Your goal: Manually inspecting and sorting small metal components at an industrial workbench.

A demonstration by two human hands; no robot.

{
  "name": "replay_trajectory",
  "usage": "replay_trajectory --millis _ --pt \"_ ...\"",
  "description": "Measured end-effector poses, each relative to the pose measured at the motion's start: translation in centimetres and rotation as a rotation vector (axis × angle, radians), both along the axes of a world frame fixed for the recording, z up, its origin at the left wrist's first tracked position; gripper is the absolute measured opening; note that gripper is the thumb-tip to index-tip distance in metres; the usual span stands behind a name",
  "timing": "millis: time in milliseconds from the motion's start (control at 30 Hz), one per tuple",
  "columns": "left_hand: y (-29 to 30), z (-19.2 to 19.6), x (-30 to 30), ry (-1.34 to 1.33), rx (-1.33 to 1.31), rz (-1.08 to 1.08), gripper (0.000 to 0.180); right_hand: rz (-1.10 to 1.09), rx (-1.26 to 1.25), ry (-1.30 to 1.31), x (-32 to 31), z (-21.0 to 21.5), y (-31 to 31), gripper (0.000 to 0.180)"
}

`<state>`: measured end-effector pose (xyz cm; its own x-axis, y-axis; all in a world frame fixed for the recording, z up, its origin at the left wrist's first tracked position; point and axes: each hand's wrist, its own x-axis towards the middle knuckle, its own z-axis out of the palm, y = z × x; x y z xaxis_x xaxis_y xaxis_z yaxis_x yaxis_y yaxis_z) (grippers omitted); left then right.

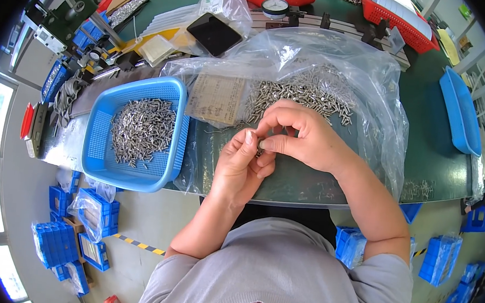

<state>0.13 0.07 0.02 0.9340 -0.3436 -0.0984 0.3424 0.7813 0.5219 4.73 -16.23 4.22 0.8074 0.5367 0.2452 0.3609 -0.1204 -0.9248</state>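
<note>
The person's left hand (240, 167) and right hand (308, 135) meet fingertip to fingertip, pinching a small metal part (260, 147) between them; its exact shape is mostly hidden. Just beyond the right hand, a loose heap of short metal pins (305, 96) lies on a clear plastic bag (375, 114). A brown card (217, 98) sits past the left hand, beside the heap. To the left hand's left, a blue basket (100, 139) holds a second pile of pins (143, 128). With both piles sizeable, handling seems partway; which is finished cannot be told. Farther beyond the hands lie a black phone (214, 34) and a round dial gauge (275, 6).
</note>
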Motion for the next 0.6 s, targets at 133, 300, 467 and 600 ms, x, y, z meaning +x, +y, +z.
replay_trajectory --millis 133,300,467,600 --pt "0.0 0.3 -0.1 -0.023 0.006 -0.03 0.024 -0.035 -0.049 -0.004 -0.1 1.0 -0.3 0.015" --pt "-0.2 0.2 -0.2 -0.002 0.01 0.053 0.02 0.004 -0.026 -0.024 0.2 0.7 -1.2 0.009" --pt "0.0 -0.1 -0.1 -0.027 -0.022 0.053 0.024 -0.371 -0.411 -0.27 1.0 0.5 -2.2 0.01" --pt "0.1 -0.1 -0.1 -0.026 -0.031 0.053 0.023 -0.249 -0.492 -0.383 1.3 -0.8 -2.3 0.012"
